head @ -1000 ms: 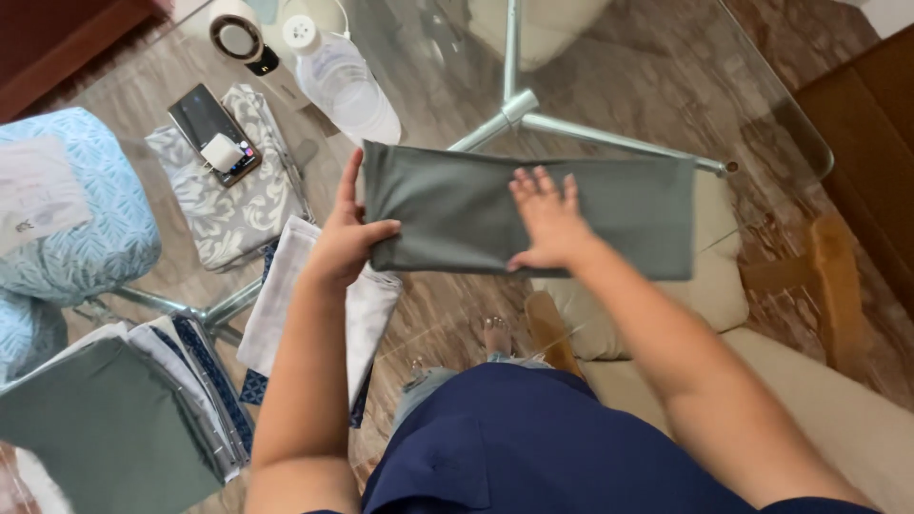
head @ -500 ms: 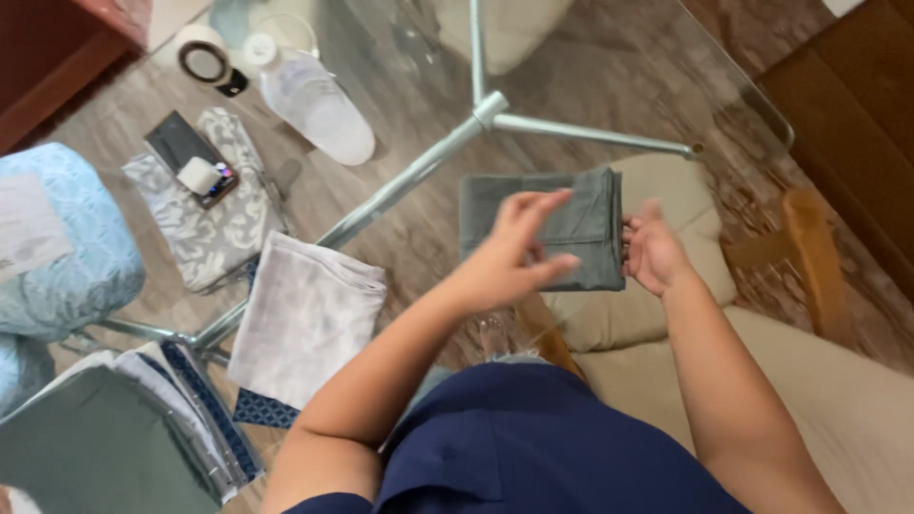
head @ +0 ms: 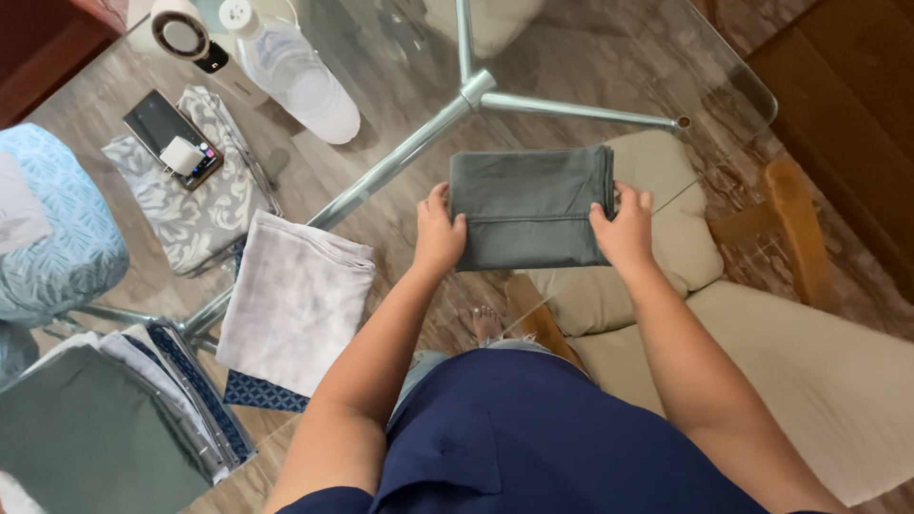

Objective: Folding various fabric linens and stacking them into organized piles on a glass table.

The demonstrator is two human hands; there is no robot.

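Observation:
A folded grey cloth lies flat on the glass table in front of me. My left hand grips its left edge, thumb on top. My right hand holds its right edge the same way. The cloth is a neat rectangle, folded over at least once, with a seam running across its lower part.
A pale folded cloth lies left of my left arm on a dark blue patterned one. Further left are a grey patterned cloth with a phone, a plastic bottle, a tape roll, a stack of cloths. A cushioned chair stands beneath the glass.
The long grey cloth has been folded in half to a shorter rectangle. My left hand moved from its far left end across, and both hands now grip the folded cloth's sides.

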